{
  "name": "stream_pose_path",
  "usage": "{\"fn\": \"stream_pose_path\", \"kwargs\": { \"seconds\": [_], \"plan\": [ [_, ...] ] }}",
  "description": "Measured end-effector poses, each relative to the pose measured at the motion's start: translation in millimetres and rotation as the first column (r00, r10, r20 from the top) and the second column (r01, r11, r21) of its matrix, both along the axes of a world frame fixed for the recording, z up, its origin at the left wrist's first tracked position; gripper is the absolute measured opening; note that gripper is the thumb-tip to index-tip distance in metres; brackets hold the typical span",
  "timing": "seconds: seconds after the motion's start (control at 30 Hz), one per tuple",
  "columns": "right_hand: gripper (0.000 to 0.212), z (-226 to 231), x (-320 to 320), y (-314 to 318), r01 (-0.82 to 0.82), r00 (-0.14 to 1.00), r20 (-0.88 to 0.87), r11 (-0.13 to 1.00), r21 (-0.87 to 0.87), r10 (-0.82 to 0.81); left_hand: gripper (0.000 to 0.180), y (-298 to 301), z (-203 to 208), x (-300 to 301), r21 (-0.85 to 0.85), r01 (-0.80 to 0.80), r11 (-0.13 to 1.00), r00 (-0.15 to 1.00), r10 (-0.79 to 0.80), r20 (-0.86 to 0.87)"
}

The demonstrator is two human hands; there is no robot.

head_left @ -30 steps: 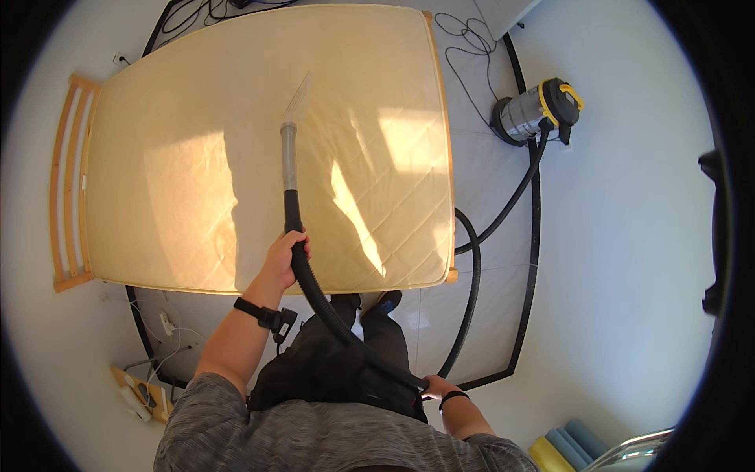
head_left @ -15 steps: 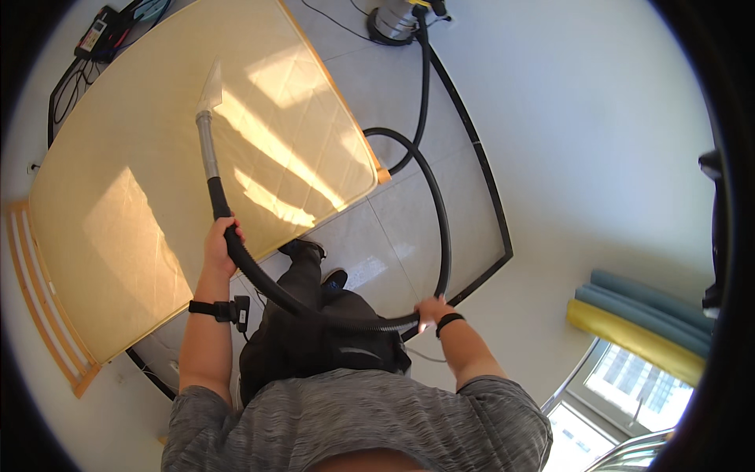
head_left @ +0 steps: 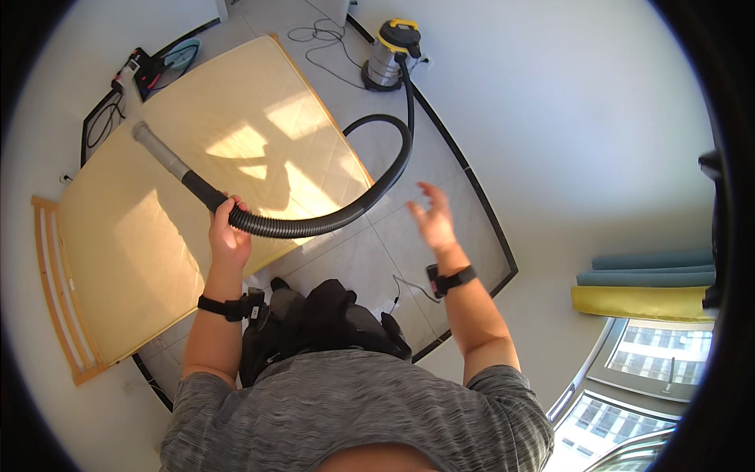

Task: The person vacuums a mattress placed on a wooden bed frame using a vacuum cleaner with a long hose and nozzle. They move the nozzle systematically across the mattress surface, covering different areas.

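Note:
My left hand (head_left: 230, 232) is wrapped round the black grip end of a ribbed vacuum hose (head_left: 299, 228). From that grip a grey tube (head_left: 161, 151) runs up and left to a clear flat nozzle (head_left: 134, 98), raised above the far left part of the mattress. My right hand (head_left: 433, 217) is off the hose, in the air over the floor, with fingers apart and nothing in them. The hose loops right and back to a steel canister vacuum cleaner (head_left: 385, 63) with a black and yellow top. Below the nozzle lies a cream mattress (head_left: 149, 259) in patches of sunlight.
A wooden headboard (head_left: 59, 291) edges the mattress on the left. Behind the bed are a black device (head_left: 145, 75) with cables and a light-blue basin (head_left: 182, 53). Loose cord (head_left: 322, 35) lies near the vacuum. Blue and yellow curtains (head_left: 641, 297) hang by a window at right.
My right hand has let go of the hose and moved up and away from it. My left hand has lifted the hose end, swinging the nozzle leftward off the mattress.

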State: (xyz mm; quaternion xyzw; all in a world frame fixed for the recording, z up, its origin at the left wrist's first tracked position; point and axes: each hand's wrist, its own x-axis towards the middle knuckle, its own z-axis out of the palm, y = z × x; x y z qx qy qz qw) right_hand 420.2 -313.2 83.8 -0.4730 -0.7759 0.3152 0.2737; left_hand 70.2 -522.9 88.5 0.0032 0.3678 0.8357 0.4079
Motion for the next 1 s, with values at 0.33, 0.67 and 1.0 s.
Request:
{"fn": "stream_pose_path", "kwargs": {
  "seconds": [0.33,0.67,1.0],
  "plan": [
    [0.080,28,-158,-70,-0.446,0.434,-0.661,0.491,-0.748,-0.613,0.033,-24,119,-3,0.332,0.016,0.943,0.958,0.081,-0.276],
    [0.030,61,-250,-31,-0.500,0.444,-0.683,0.472,-0.726,-0.580,0.042,-55,170,-65,0.653,0.159,0.740,0.897,0.168,-0.409],
    [0.094,27,-273,-44,0.030,0.963,-0.257,0.979,-0.202,-0.083,0.019,-75,152,-111,0.504,-0.146,0.851,0.974,0.213,-0.078]
  ]
}}
